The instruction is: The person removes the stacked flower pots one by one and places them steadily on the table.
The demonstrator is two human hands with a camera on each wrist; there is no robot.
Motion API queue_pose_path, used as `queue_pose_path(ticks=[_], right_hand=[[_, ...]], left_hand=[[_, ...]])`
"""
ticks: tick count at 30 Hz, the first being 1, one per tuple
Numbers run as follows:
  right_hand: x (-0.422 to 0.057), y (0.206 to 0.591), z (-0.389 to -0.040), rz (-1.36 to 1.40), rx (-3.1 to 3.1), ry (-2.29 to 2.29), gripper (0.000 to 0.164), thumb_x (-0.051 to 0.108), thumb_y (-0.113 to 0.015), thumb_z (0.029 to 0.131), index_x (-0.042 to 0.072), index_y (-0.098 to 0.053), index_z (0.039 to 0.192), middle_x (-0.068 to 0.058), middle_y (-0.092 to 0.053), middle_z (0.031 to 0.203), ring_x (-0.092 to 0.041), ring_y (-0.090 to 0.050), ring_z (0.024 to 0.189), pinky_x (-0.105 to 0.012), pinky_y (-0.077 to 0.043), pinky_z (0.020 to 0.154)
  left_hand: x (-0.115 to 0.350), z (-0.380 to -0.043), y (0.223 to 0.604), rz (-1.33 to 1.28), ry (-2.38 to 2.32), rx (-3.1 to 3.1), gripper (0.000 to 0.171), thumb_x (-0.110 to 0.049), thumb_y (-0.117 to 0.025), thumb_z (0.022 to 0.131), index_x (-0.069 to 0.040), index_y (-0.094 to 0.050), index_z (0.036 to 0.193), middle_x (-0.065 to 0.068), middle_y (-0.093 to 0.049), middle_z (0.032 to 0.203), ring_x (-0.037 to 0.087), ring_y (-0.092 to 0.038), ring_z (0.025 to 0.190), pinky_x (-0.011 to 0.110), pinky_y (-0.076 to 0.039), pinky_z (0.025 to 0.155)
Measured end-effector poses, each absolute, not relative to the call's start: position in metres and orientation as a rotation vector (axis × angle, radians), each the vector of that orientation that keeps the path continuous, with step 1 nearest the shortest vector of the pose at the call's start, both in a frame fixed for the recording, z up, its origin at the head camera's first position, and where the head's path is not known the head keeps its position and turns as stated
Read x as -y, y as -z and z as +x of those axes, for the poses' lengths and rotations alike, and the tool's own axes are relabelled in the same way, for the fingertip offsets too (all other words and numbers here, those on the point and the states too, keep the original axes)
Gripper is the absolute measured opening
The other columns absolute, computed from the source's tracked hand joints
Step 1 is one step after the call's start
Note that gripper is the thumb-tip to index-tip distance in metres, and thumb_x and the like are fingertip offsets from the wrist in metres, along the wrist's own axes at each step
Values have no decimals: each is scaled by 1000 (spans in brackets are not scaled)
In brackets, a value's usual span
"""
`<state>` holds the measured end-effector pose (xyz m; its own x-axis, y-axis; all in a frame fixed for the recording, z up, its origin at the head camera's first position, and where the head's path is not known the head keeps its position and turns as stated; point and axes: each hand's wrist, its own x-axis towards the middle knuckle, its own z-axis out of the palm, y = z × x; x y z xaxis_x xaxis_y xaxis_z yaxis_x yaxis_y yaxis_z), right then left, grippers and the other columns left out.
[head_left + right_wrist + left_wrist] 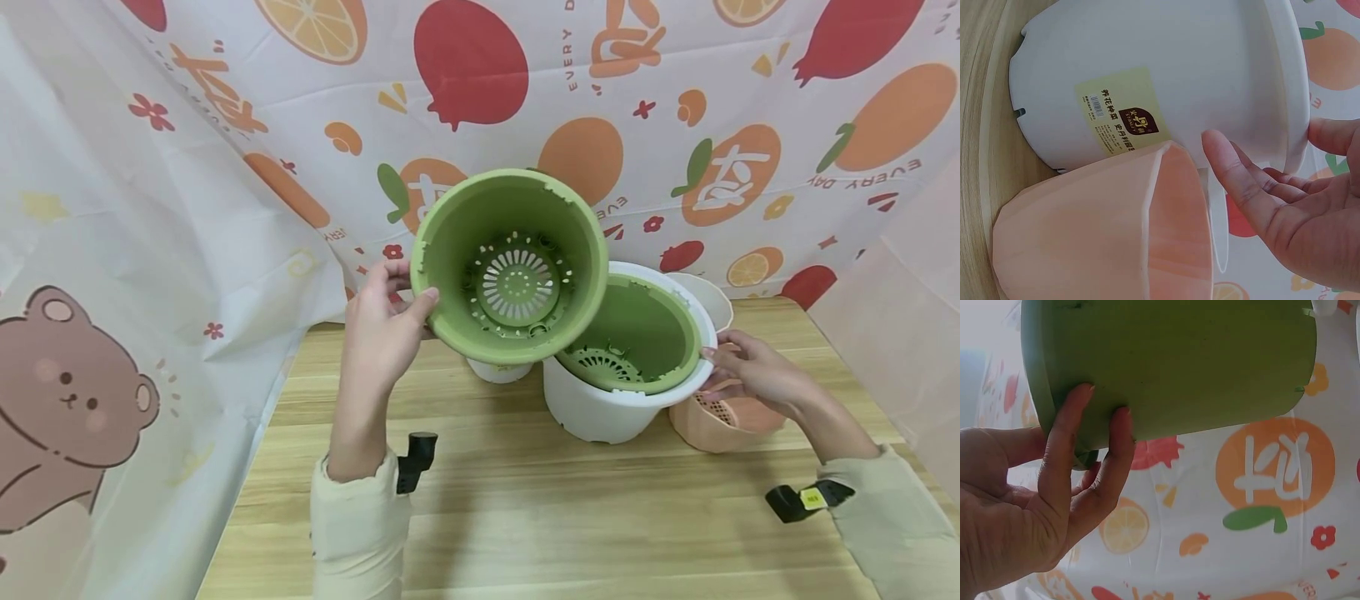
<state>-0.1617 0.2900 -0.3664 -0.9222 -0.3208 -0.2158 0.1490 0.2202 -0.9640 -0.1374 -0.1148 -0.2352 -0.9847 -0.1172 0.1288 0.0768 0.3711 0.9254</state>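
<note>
My left hand [384,329] grips the rim of a green plastic flower pot [517,346], thumb at the rim and fingers along the outer wall. The pot is held up and tilted, its mouth and slotted bottom facing the head camera. A second green pot [660,333] sits tilted inside a white flower pot [600,412] on the table. My right hand [761,372] holds the white pot's rim at its right side, thumb at the rim. In the right wrist view, the fingers of the right hand [1310,212] lie along the white wall, which bears a yellow label [1119,109].
A peach-coloured pot [723,429] stands right of the white pot, beneath my right hand. Behind it is another pale pot [705,296]. A small white pot [498,372] shows partly below the raised green one. Fruit-printed cloth [660,50] hangs behind the wooden table [525,517].
</note>
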Motion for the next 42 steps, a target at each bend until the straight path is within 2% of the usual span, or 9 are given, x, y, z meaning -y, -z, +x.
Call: queue_pose_path(ticks=[12,20,25,32,42], right_hand=[[-290,365,-161,-165,-2121,1747,41,17,-40,99,-13,-21,119,-10,-61,87,-25,-64,78,-44,-55,73],[-288,366,-160,-156,-2127,1737,42,20,-43,98,-11,-24,119,-12,-61,88,-26,-64,79,-47,-53,74],[-289,367,-161,-160,-2128,1735,41,19,-43,98,-11,-24,119,-11,-61,88,-24,-64,78,-48,-53,74],[-288,368,-161,-183,-2132,1738,39,19,-42,98,-11,-25,117,-11,-62,87,-24,-64,77,-48,-53,73],[-289,369,-161,-203,-2117,1756,37,18,-43,98,-10,-27,116,-10,-62,87,-23,-64,77,-48,-53,73]], left_hand=[[140,-123,245,140,1639,2470,40,-6,-53,90,6,-37,125,18,-49,120,28,-60,97,23,-56,62],[159,-122,254,207,1628,2490,44,-8,-52,91,7,-34,129,21,-47,123,31,-59,96,22,-56,64],[170,-122,259,266,1562,2518,45,-9,-52,92,6,-34,130,20,-48,124,22,-63,84,22,-56,64],[186,-123,266,339,1522,2500,45,-9,-51,92,8,-34,130,22,-48,122,4,-60,67,20,-55,63],[203,-130,277,452,1437,2519,45,-8,-49,92,9,-34,130,25,-46,124,0,-57,60,18,-54,62]])
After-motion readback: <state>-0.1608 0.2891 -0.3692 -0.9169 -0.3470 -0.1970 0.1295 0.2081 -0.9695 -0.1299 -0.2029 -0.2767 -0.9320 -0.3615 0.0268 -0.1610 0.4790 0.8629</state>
